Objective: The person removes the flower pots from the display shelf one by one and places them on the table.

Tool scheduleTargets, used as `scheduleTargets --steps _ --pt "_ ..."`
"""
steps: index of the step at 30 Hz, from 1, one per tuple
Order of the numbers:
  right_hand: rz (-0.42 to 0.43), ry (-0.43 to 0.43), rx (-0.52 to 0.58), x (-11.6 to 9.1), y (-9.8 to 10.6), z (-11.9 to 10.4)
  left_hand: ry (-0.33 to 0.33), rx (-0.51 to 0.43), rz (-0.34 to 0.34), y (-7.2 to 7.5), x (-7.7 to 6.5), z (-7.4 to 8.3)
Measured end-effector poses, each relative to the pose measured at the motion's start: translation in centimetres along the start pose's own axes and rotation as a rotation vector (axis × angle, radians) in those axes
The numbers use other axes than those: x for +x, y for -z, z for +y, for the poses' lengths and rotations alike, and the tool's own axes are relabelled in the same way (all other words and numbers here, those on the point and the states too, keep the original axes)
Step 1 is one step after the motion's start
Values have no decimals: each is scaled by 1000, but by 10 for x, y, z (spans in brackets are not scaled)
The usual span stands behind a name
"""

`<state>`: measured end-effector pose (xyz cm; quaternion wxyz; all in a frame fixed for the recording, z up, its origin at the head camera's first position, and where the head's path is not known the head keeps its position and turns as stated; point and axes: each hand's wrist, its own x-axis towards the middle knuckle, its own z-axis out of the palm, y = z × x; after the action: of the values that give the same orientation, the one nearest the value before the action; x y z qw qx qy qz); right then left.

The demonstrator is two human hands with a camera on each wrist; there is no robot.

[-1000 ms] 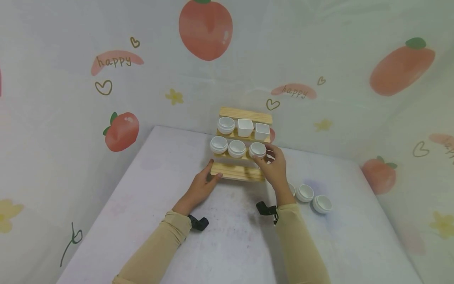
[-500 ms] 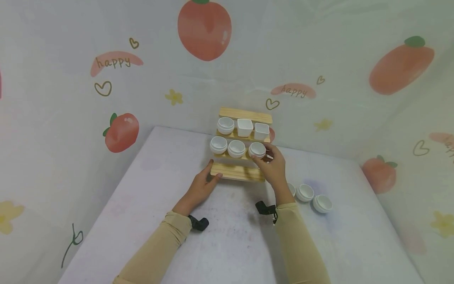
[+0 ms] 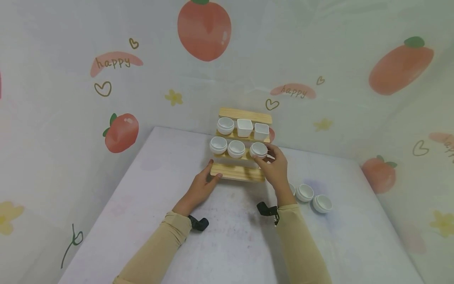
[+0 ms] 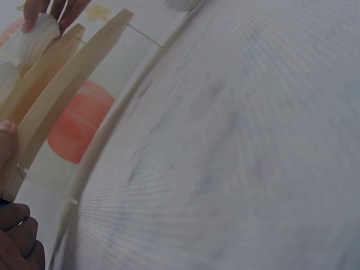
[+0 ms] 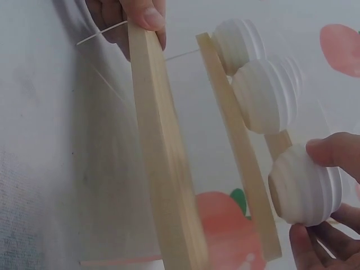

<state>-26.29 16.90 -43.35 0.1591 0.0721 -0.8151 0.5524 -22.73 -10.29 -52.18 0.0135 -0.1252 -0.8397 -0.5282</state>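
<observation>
A tiered wooden rack of pale planks stands toward the back of the table. At its lower left end my left hand grips the bottom plank, thumb on top. My right hand pinches a round white pot at the right end of the middle plank. In the right wrist view, thumb and fingers lie on opposite sides of that pot. Two more round pots share the middle plank. Above them are a round pot and two square pots.
Three round white pots lie on the table to the right, such as the outermost pot; one is partly hidden by my right wrist. A patterned cloth wall rises just behind the rack. Thin cords link the planks.
My right hand and the round pot in it have shifted very slightly to the right. My left hand and the rack have stayed in place.
</observation>
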Motion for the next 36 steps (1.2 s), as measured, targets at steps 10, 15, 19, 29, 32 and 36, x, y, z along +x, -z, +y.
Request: scheduleTargets --steps 10,15,19,29,32,36 --pt "20 -23 9 -6 1 -5 -14 0 3 1 -1 2" --pt "32 -20 31 -7 2 -4 -7 1 3 1 -1 2" --pt "37 -10 64 -8 3 -2 -3 15 3 1 -2 4" --pt "52 -8 40 -12 9 1 0 14 16 -1 -6 4" --pt "57 -9 38 -13 11 2 -12 16 22 -1 -8 4" --pt "58 -17 52 -15 12 1 -10 19 23 -2 -8 3"
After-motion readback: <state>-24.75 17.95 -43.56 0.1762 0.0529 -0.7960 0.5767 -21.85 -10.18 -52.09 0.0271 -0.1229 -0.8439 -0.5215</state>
